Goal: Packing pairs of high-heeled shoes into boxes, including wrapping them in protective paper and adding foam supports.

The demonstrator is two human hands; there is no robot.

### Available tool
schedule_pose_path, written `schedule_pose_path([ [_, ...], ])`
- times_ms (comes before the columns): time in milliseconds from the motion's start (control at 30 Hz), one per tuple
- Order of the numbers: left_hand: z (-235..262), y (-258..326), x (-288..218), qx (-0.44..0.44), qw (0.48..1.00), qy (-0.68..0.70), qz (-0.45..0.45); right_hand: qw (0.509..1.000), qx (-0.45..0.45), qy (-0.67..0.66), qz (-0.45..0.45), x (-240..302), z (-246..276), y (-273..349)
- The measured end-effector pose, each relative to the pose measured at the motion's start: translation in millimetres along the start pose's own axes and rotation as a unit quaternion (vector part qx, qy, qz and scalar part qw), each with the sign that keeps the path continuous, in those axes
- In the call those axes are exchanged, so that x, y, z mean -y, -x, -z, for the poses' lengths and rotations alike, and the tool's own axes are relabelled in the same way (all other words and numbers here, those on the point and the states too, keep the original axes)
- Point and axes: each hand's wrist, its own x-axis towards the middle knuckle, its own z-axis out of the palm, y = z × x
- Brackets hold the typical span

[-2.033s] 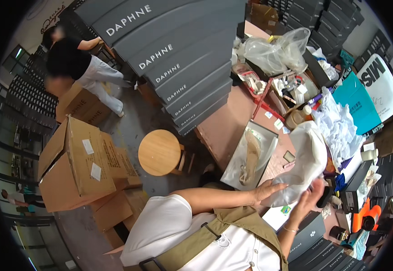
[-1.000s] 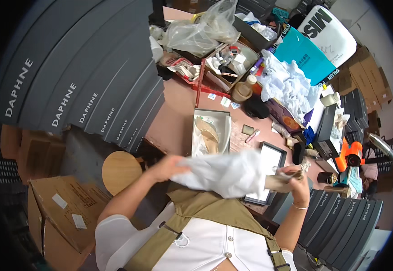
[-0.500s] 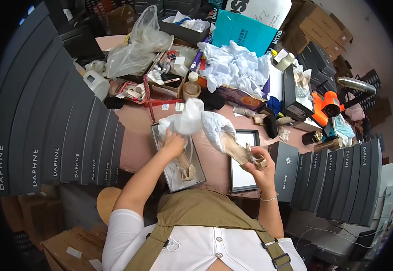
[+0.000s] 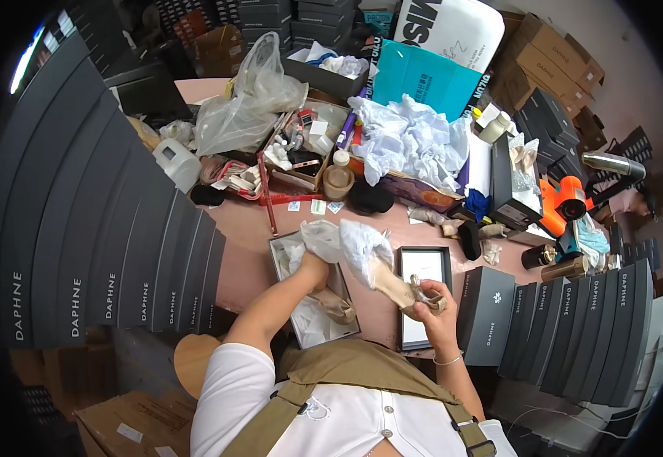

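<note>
My right hand (image 4: 436,308) is closed round the strap and heel end of a beige, glittery sandal (image 4: 392,285). White tissue paper (image 4: 363,250) wraps the toe end, which points up and left. My left hand (image 4: 313,272) reaches into an open grey shoe box (image 4: 284,305), its fingers hidden behind a thin, translucent white wrapping sheet (image 4: 321,239). A second beige sandal (image 4: 333,306) lies in that box beside my left wrist, with white paper (image 4: 312,324) under it. Right of the box, partly behind the held sandal, lies a black-rimmed box lid (image 4: 425,263) with a white inside.
Stacks of dark grey shoe boxes flank me at left (image 4: 80,228) and right (image 4: 575,327). Beyond the pink table (image 4: 251,251) sit a carton of crumpled white paper (image 4: 411,141), a jar (image 4: 338,179), a clear plastic bag (image 4: 244,107) and an orange heat gun (image 4: 564,204).
My left hand has gone deeper into the box, and the translucent sheet has come down with it. The held sandal is slightly lower relative to the table. The whole view has shifted.
</note>
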Motion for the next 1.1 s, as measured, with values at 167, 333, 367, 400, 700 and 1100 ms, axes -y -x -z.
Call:
schedule_pose_path([
  [167,29,59,27,-0.012,0.967,0.245,-0.071,0.994,0.023,0.043,0.098,-15,-14,-15],
  [333,53,96,-32,-0.101,0.177,0.978,-0.034,0.993,0.049,0.055,0.094,-35,-43,16],
  [367,63,106,-48,-0.047,-0.017,0.998,-0.037,0.978,0.155,0.097,0.101,-32,-45,18],
  [400,49,102,-62,-0.062,-0.040,0.997,-0.024,0.951,0.255,0.141,0.106,-26,-45,19],
  [700,67,128,-88,-0.011,0.040,0.999,0.033,0.732,0.200,0.579,0.300,-41,-71,-61],
  [1100,23,104,-89,0.072,0.115,0.990,0.045,0.969,0.155,-0.146,-0.122,-21,5,-49],
])
